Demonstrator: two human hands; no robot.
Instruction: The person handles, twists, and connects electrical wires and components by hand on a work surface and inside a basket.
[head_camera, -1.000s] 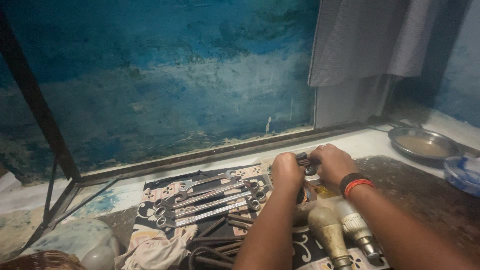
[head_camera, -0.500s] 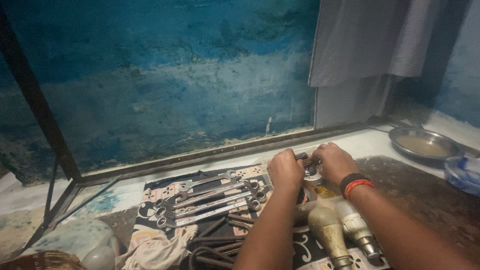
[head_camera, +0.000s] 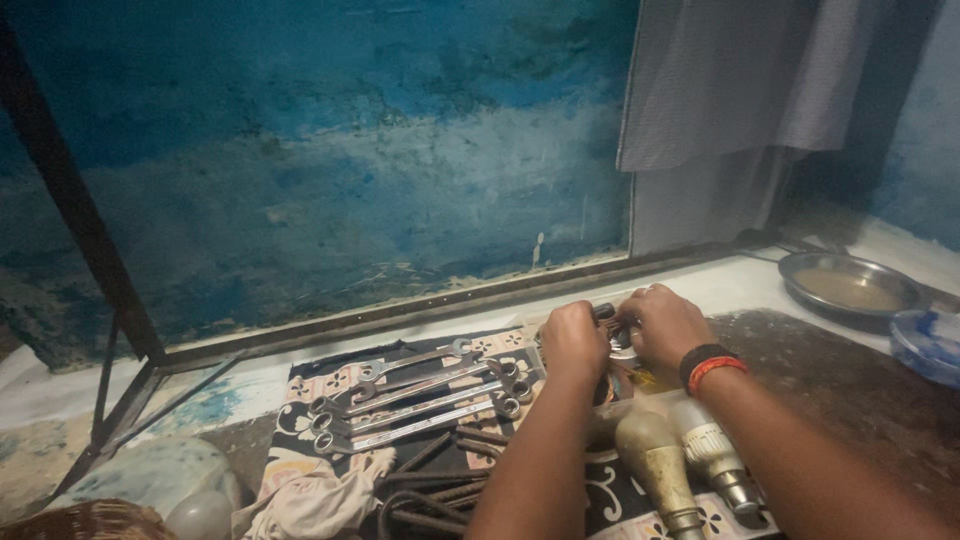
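Note:
My left hand (head_camera: 573, 338) and my right hand (head_camera: 664, 322) are closed together around a small dark metal part (head_camera: 609, 322) above a patterned cloth (head_camera: 300, 420). The part is mostly hidden between the fingers. A black and an orange band circle my right wrist. Several shiny ring spanners (head_camera: 415, 395) lie side by side on the cloth to the left of my hands. Two light bulbs (head_camera: 680, 455) lie on the cloth under my right forearm.
Dark metal rods (head_camera: 440, 480) lie at the cloth's near edge. A steel plate (head_camera: 850, 285) and a blue lid (head_camera: 925, 340) sit at the right. A grey cloth (head_camera: 740, 100) hangs on the blue wall. A black metal frame (head_camera: 90, 280) leans at the left.

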